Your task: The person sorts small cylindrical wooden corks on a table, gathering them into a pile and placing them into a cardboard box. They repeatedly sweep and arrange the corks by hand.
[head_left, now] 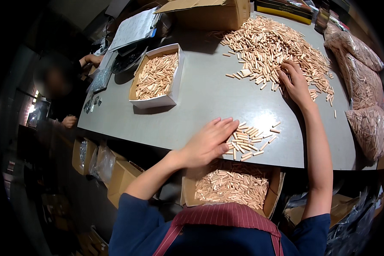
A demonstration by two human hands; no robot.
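At the table's near edge my left hand (207, 144) lies stretched out, palm down, beside a small spread of short wooden dowel pins (251, 141). Its fingertips touch the nearest pins. Farther right, my right hand (296, 83) rests at the front of a large heap of the same pins (277, 47). The fingers there are slightly bent and apart, with no pin visibly gripped; the palm side is hidden. Below the edge, in front of my body, sits an open cardboard box (274, 187) holding many pins.
A white box (179, 81) of pins stands on the grey table (200, 98), left of the heap. Clear bags (365, 89) of pins line the right side. A cardboard box (205, 15) is at the back. At far left, another person's hand (69, 121) is near the table's edge.
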